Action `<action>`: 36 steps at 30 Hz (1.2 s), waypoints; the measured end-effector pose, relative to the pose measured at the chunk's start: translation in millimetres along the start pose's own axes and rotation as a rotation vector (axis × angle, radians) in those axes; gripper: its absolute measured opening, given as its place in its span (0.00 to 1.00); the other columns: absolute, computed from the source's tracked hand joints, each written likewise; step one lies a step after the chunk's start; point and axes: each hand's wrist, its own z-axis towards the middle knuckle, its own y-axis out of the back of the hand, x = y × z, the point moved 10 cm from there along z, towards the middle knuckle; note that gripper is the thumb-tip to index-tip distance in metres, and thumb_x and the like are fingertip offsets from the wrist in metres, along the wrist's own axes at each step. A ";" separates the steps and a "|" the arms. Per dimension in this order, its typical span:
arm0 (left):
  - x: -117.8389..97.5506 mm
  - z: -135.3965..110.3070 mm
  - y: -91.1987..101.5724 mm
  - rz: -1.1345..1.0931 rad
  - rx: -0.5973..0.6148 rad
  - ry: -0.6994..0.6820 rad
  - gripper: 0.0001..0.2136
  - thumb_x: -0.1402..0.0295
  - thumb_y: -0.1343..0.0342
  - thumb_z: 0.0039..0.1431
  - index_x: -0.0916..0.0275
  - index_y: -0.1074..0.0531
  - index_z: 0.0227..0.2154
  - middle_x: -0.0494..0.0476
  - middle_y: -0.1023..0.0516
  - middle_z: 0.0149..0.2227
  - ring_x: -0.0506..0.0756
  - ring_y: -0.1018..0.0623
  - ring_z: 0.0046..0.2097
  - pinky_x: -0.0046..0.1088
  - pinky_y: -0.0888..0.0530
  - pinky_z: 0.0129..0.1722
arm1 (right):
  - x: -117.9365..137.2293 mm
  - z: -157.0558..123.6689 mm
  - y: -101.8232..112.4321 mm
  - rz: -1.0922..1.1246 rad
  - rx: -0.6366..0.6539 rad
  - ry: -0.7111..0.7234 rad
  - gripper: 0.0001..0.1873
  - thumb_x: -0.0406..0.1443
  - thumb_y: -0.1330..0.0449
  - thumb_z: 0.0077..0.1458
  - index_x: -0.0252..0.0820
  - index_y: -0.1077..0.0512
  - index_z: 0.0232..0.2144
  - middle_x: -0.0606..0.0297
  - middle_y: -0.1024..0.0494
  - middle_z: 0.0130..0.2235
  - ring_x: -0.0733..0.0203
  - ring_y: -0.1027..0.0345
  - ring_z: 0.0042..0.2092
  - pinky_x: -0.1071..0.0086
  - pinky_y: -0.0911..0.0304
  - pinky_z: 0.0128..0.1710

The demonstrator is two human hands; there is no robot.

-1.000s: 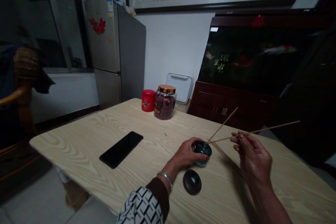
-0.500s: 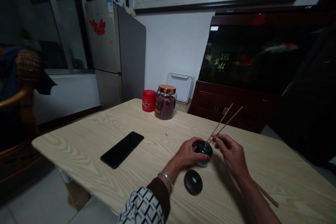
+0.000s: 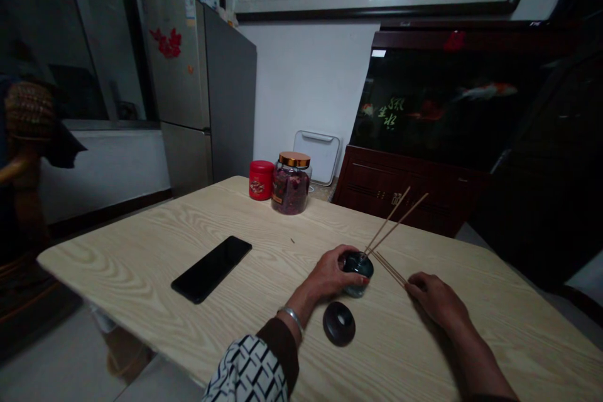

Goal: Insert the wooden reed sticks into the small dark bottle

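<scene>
Two thin wooden sticks lean from the small dark bottle, tips slanting up toward the tabletop's far right edge. The left hand wraps its fingers round the glossy, rounded bottle (right of the tabletop's middle). The right hand rests at loose sticks lying flat; whether its fingers pinch them I cannot tell. Bare wood runs to the right edge.

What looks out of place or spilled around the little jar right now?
Nothing spilled or damaged. The left hand grips the small dark jar; two sticks lean out of it. A dark round cap lies beside it, and spare sticks lie loose on the table by the right hand.
</scene>
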 end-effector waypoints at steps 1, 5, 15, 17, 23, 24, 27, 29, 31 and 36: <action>0.1 -0.2 0.0 0.004 0.001 0.003 0.32 0.68 0.26 0.37 0.64 0.27 0.49 0.60 0.22 0.43 0.56 0.24 0.43 0.31 0.28 0.44 | 0.8 -0.7 -3.0 -0.024 0.012 -0.004 0.07 0.40 0.40 0.50 0.48 0.23 0.26 0.62 0.20 0.33 0.54 0.27 0.36 0.66 0.40 0.34; 1.9 0.2 -0.3 0.015 0.002 0.009 0.31 0.69 0.27 0.38 0.64 0.27 0.50 0.60 0.22 0.43 0.56 0.24 0.43 0.31 0.28 0.43 | 4.0 -0.9 -8.2 -0.091 0.021 -0.035 0.06 0.37 0.42 0.51 0.47 0.25 0.25 0.62 0.21 0.32 0.54 0.29 0.35 0.67 0.45 0.30; 2.0 1.2 -2.3 -0.023 0.022 0.009 0.31 0.71 0.27 0.39 0.64 0.28 0.50 0.60 0.22 0.44 0.57 0.23 0.45 0.31 0.28 0.46 | 5.8 -0.7 -3.2 0.075 -0.032 0.003 0.04 0.36 0.41 0.49 0.47 0.26 0.25 0.66 0.23 0.25 0.59 0.31 0.29 0.68 0.44 0.29; 0.5 0.4 -2.4 -0.030 0.022 0.011 0.31 0.71 0.27 0.39 0.65 0.28 0.50 0.60 0.22 0.44 0.56 0.23 0.44 0.31 0.28 0.45 | 9.2 1.2 9.0 0.152 -0.082 0.026 0.06 0.39 0.40 0.50 0.46 0.24 0.30 0.65 0.21 0.29 0.58 0.30 0.32 0.67 0.41 0.31; -1.3 -0.1 -1.4 -0.003 0.006 -0.003 0.30 0.71 0.27 0.38 0.65 0.27 0.49 0.59 0.21 0.43 0.56 0.23 0.43 0.30 0.28 0.44 | 16.4 -2.6 56.9 0.980 -0.290 -0.055 0.21 0.46 0.33 0.44 0.43 0.23 0.41 0.63 0.22 0.37 0.62 0.30 0.33 0.72 0.36 0.27; -0.8 0.1 -1.4 -0.010 0.005 -0.006 0.31 0.71 0.27 0.38 0.64 0.27 0.49 0.59 0.21 0.43 0.56 0.23 0.43 0.30 0.28 0.44 | 19.1 -5.3 57.6 1.224 -0.299 -0.090 0.21 0.43 0.29 0.39 0.44 0.23 0.38 0.65 0.23 0.36 0.65 0.31 0.32 0.75 0.37 0.26; 1.3 1.1 -1.8 -0.029 0.008 -0.006 0.32 0.70 0.26 0.37 0.64 0.27 0.49 0.60 0.22 0.44 0.56 0.23 0.43 0.30 0.28 0.44 | 35.8 -14.7 58.6 1.618 -0.337 -0.147 0.20 0.35 0.25 0.32 0.43 0.23 0.32 0.69 0.25 0.35 0.70 0.31 0.33 0.79 0.36 0.27; 2.6 1.8 -1.2 -0.021 0.004 -0.001 0.32 0.70 0.26 0.36 0.65 0.27 0.49 0.60 0.22 0.43 0.56 0.23 0.43 0.30 0.29 0.44 | 44.8 -21.8 62.0 1.661 -0.417 -0.162 0.19 0.34 0.24 0.32 0.43 0.23 0.31 0.70 0.25 0.36 0.69 0.30 0.35 0.79 0.33 0.29; 3.3 2.1 -0.4 -0.006 -0.002 0.006 0.32 0.70 0.26 0.36 0.65 0.27 0.49 0.59 0.22 0.43 0.55 0.24 0.43 0.29 0.29 0.43 | 54.6 -27.7 67.4 1.631 -0.494 -0.132 0.19 0.35 0.24 0.33 0.42 0.23 0.31 0.70 0.25 0.36 0.68 0.29 0.36 0.78 0.32 0.31; 3.3 2.2 -1.3 -0.013 0.008 0.006 0.32 0.70 0.26 0.36 0.65 0.27 0.49 0.59 0.22 0.42 0.55 0.24 0.42 0.29 0.29 0.43 | 81.8 -38.8 87.4 1.407 -0.644 0.055 0.15 0.39 0.26 0.41 0.41 0.24 0.32 0.68 0.24 0.33 0.68 0.30 0.34 0.78 0.36 0.29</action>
